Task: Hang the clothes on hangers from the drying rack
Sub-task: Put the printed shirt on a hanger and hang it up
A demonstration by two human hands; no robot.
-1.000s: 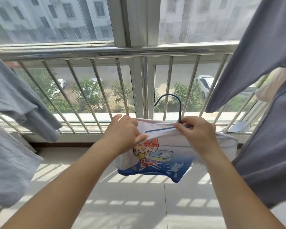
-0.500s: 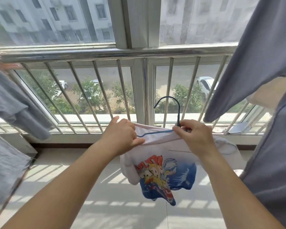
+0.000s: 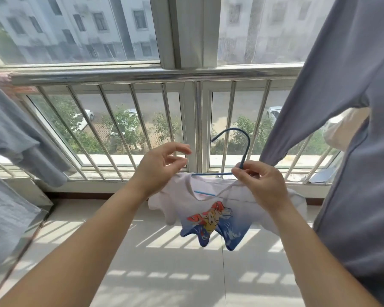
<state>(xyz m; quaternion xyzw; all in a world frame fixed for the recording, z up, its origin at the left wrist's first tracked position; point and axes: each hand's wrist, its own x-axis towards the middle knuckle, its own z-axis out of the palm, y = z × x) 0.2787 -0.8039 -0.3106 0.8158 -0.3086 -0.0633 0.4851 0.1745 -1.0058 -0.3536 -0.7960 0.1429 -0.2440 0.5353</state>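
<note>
A small white T-shirt (image 3: 211, 209) with a red, yellow and blue cartoon print hangs on a blue wire hanger (image 3: 247, 141) in front of the window bars. The hanger's bar shows through the neck opening and its hook stands free above. My right hand (image 3: 263, 183) pinches the hanger at the base of the hook, together with the shirt's collar edge. My left hand (image 3: 162, 166) hovers at the shirt's left shoulder with loosely curled fingers and holds nothing. The shirt's right sleeve is hidden behind my right wrist.
Grey garments hang close on both sides, one at the left (image 3: 11, 138) and a large one at the right (image 3: 355, 111), with a pale cloth (image 3: 344, 131) behind it. A steel railing (image 3: 142, 74) with slanted bars crosses the window. Below lies a sunlit tiled floor (image 3: 164, 262).
My left hand has let go of the shirt's shoulder and lifted slightly. The shirt has dropped and unfolded, so it hangs from the hanger. My right hand keeps its grip.
</note>
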